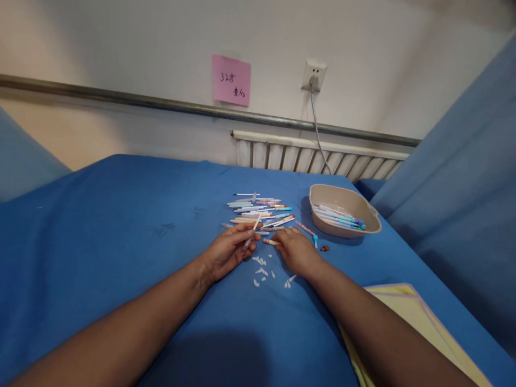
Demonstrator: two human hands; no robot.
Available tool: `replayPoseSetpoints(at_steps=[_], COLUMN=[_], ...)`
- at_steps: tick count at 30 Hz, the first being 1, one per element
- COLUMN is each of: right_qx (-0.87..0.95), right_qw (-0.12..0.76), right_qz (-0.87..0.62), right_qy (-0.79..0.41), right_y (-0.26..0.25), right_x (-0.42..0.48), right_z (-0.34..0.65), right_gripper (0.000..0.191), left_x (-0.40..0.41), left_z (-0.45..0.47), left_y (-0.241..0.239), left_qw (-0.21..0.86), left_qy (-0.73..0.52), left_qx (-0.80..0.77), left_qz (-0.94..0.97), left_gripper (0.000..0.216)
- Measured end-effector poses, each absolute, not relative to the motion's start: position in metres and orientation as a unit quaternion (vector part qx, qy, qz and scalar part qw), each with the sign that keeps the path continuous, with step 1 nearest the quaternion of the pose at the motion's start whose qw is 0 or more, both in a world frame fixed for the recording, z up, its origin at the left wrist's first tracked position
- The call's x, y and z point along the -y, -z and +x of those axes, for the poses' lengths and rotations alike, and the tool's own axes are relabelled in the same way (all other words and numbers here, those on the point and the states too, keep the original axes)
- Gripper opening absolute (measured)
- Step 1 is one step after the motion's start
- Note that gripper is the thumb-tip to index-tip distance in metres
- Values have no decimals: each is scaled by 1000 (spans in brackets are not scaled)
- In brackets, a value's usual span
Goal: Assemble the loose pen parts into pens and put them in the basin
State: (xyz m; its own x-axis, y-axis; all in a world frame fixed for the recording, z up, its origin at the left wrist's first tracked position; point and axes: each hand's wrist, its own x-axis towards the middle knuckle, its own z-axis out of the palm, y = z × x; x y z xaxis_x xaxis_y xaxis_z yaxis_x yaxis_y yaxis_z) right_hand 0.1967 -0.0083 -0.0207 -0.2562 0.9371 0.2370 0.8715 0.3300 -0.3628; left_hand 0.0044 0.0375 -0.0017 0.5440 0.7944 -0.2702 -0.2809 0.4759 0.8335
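Pen pieces are at both hands: a thin white pen (pixel 257 222) slants up, pinched between the thumb and fingers of the left hand (pixel 229 250), and a short orange-and-cream piece (pixel 271 242) pokes out by the right hand (pixel 297 251). The right fingers bend down and hide their tips, so I cannot tell if they squeeze it. Just past the hands, a messy pile of pens (pixel 246 210) crowds the blue worktop (pixel 121 231). Little white bits (pixel 263 272) lie spread on the near side, between the two arms. Right of the pile are a pink pen (pixel 305 228), a blue-green piece (pixel 315 241) and a small brown piece (pixel 324 248). Beyond them stands a tan bin (pixel 338 196) with blue-and-white pens (pixel 338 217) inside. The right arm partly hides a yellow cloth (pixel 427 322). At the back are a radiator (pixel 287 156), a long pipe (pixel 161 102), a pink note (pixel 231 80) and a socket (pixel 318 70) with a cord (pixel 315 115) plugged in.
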Motion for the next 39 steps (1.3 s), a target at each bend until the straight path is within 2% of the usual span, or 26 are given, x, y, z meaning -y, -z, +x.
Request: replayPoseSetpoints(at_steps=[3,6,9,13,19,27,35,39], right_qx=[752,686,640,600,578,667,658,662], right_qw=[295,405,457,497,504,435,463,455], right_qz=[-575,-559,-540,-540,-557,-534,-470,-481], right_qy=[-129,-229,-299,-319,-319,-284,-363,-351], right_y=[24,28,28,25,24,28,30,27], right_x=[9,8,7,6,5,11,14,16], right_z=[200,207,212,213,215,209,205,205], right_gripper=[14,17,23,28,29,21,14,15], left_x=[-37,-38,-39,-38,-34,-25,-22,-20], left_z=[4,2,0,-1,1,0,2,3], left_y=[2,4,5,7,5,-5,2,0], left_qw=[786,761,701,628,553,440,477,532], left_qy=[-330,-313,-287,-248,-211,-187,-237,-245], left_qx=[-340,-344,-350,-363,-351,-311,-334,-336], left_qz=[397,452,551,643,725,821,777,738], left_gripper=[23,26,29,32,31,26,20,20])
